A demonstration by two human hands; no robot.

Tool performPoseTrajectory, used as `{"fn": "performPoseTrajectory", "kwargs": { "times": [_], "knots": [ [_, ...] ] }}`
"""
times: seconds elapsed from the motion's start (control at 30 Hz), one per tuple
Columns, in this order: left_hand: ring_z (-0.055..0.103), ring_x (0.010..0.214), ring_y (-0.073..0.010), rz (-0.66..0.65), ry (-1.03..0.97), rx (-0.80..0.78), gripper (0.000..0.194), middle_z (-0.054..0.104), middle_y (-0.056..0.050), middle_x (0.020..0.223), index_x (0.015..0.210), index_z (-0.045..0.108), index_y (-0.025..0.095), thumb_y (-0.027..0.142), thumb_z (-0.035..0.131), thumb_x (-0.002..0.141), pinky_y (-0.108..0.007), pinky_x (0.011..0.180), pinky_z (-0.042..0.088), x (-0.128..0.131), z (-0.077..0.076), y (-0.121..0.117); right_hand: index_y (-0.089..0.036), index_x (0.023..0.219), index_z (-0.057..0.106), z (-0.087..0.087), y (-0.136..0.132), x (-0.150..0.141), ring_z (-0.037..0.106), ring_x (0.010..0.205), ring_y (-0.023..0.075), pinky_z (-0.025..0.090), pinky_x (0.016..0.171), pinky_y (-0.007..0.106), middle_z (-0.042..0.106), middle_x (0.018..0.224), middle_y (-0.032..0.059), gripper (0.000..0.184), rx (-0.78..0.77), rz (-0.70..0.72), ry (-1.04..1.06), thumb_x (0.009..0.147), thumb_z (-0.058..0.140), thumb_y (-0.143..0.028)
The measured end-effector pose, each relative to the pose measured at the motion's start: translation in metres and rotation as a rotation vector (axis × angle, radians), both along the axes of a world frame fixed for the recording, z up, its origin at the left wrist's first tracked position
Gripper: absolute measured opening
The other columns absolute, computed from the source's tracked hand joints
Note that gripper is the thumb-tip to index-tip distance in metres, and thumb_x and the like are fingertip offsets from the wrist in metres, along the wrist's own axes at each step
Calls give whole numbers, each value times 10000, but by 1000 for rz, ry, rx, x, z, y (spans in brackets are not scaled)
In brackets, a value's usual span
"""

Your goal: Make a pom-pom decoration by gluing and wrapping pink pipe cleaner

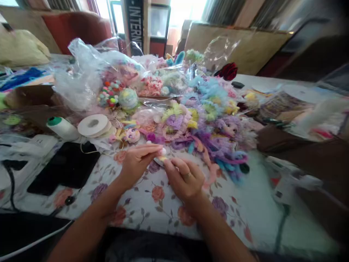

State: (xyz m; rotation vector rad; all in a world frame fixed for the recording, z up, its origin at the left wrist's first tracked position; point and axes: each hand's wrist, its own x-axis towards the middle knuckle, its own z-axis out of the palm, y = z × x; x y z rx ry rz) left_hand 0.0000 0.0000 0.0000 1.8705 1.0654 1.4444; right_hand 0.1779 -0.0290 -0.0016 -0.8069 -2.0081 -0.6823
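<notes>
My left hand point(139, 160) is closed, its straight fingers pinched against the thumb around a small white fluffy piece point(163, 151). Just to the right, my right hand point(185, 177), with a ring on one finger, pinches the near end of a small pale yellow and white piece point(162, 158). Whether both hands grip one joined thing I cannot tell, as the fingers hide much of it. They are held close together above a flowered tablecloth point(141, 207). Beyond them lie a doll's head point(132, 134) and a pile of coloured fuzzy yarn pieces point(176, 122).
At left are a black phone or tablet point(65, 167), a white ribbon spool point(93, 125) and a thread cone point(62, 128). Plastic bags point(81, 72) of pompoms stand behind. A brown box point(289, 153) and a white glue-gun-shaped device point(285, 185) are at right.
</notes>
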Motion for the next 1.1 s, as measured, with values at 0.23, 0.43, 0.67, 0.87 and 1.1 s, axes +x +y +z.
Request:
{"fn": "performPoseTrajectory", "kwargs": {
  "times": [0.23,0.43,0.67,0.87,1.1],
  "knots": [
    [745,953,-186,-61,4,62,195,782,-59,1052,1008,786,222,140,688,861,-263,864,596,1,0,-1,-115,950,675,3,-2,5,662,774,194,541,660,318,675,816,81,104,-3,16,14,872,625,-67],
    [746,949,-182,-67,17,73,203,783,-61,1046,1006,785,220,122,686,859,-261,873,595,2,2,-1,-134,954,675,1,-3,5,657,771,196,545,669,319,682,806,75,122,-32,13,48,849,659,-75],
    [742,964,-174,-74,69,85,213,780,-60,1055,1024,777,210,113,668,870,-249,861,601,2,1,-2,-123,1013,661,-3,0,6,692,837,224,584,715,337,727,900,113,222,-73,37,81,809,720,-61],
    [740,970,-181,-92,85,75,216,779,-60,1063,1036,773,220,127,655,881,-277,880,602,0,-3,0,-177,993,648,3,1,3,687,804,212,601,748,334,729,914,103,211,-130,58,184,825,683,-55],
    [743,955,-190,-103,124,88,195,780,-62,1057,1030,773,219,166,646,893,-287,871,606,-1,-6,2,-193,932,645,0,4,3,704,823,211,587,763,323,748,907,95,147,-317,81,325,839,690,-89]
  ]
}}
